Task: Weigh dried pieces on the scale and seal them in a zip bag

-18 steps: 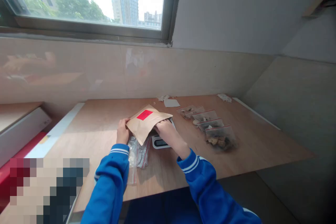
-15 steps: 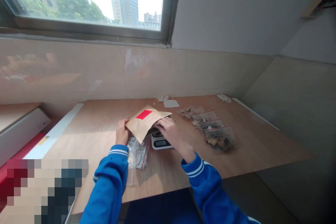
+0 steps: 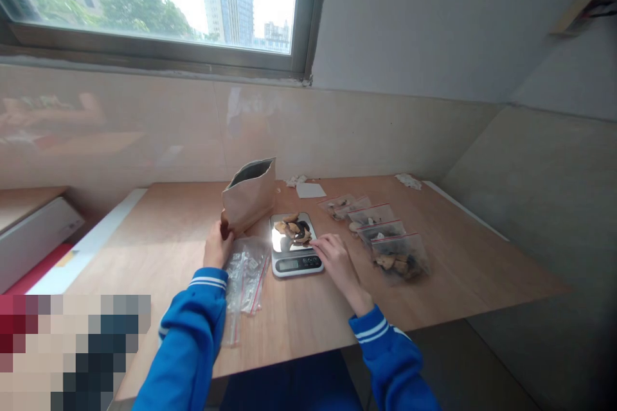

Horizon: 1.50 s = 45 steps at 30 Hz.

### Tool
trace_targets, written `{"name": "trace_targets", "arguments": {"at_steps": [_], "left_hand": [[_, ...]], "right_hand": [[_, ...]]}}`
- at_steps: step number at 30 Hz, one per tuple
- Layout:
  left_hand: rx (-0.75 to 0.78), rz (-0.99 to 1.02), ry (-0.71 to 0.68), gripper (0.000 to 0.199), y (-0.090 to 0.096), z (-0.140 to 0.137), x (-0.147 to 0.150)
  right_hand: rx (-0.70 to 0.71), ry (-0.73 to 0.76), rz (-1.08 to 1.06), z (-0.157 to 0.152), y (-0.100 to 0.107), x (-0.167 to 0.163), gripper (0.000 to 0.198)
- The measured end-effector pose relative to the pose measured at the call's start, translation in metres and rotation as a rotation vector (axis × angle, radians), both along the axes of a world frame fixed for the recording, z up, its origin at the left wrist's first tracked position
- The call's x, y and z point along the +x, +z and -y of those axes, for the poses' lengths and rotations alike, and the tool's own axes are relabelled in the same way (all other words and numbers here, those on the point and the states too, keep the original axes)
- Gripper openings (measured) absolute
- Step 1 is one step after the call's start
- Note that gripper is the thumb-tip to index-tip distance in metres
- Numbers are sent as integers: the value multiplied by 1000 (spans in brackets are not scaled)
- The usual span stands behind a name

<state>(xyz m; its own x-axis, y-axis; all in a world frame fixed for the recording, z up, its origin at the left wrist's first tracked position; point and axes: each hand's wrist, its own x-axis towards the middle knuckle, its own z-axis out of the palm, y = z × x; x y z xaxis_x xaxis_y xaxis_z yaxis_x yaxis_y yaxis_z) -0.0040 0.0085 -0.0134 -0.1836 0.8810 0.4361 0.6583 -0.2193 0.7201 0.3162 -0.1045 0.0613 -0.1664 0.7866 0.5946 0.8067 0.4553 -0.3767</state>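
Observation:
A brown kraft paper bag stands upright on the table with its mouth gaping and its dark inside showing. My left hand is closed on the bag's lower left side. To the right of the bag is a white digital kitchen scale, its display too small to read. Several dried brown slices with dark edges lie on its shiny plate. My right hand reaches to the plate's right edge, thumb and fingers pinched together at the slices. Whether a piece is between the fingertips cannot be made out.
Empty clear zip bags lie left of the scale. Several filled zip bags sit in a slanting row to the right. White paper and crumpled scraps lie near the wall. The wooden table ends close to my body.
The kraft bag has gone from tilted over the scale to upright on its left. My right hand has come out of the bag's mouth to the plate, where the slices now show.

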Motion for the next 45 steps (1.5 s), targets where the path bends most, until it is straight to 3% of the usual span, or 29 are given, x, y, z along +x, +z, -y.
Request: {"name": "trace_targets", "arguments": {"at_steps": [5,9,12,15,18,20,23,26,30,36,39,42,45], "left_hand": [[-31,30,-18,30,3,2,1],[-16,24,-29,33,5,4,2],[-8,2,-26,34,8,5,2],[-9,-13,-33,31,12,8,4],[-32,-5,-36,27,17,10,5],[-51,1,-19,26,20,12,7],[-55,3,-11,26,23,15,8],[-45,-10,-18,27,24,16,8],[-43,-25,-12,28,23,15,7],[-24,-29,-30,29,22,16,6],[6,-38,-42,29,23,16,6],[11,-36,-38,29,23,16,6],[6,-16,-46,26,22,16,6]], "right_hand": [[-26,-46,142,-9,-18,-2,20],[-44,-27,67,-11,-7,-5,23],[-16,30,-135,-7,24,-11,26],[11,156,-301,-1,68,-23,28],[0,313,-268,-1,103,-38,32],[-2,390,-168,-7,113,-47,33],[-11,400,32,-22,112,-59,29],[-128,362,238,-32,108,-69,29],[-198,393,261,-32,114,-82,23],[4,396,50,-24,128,-86,25],[83,366,107,-27,125,-84,23],[-74,339,247,-33,114,-83,28],[-254,409,312,-46,99,-87,26]]}}
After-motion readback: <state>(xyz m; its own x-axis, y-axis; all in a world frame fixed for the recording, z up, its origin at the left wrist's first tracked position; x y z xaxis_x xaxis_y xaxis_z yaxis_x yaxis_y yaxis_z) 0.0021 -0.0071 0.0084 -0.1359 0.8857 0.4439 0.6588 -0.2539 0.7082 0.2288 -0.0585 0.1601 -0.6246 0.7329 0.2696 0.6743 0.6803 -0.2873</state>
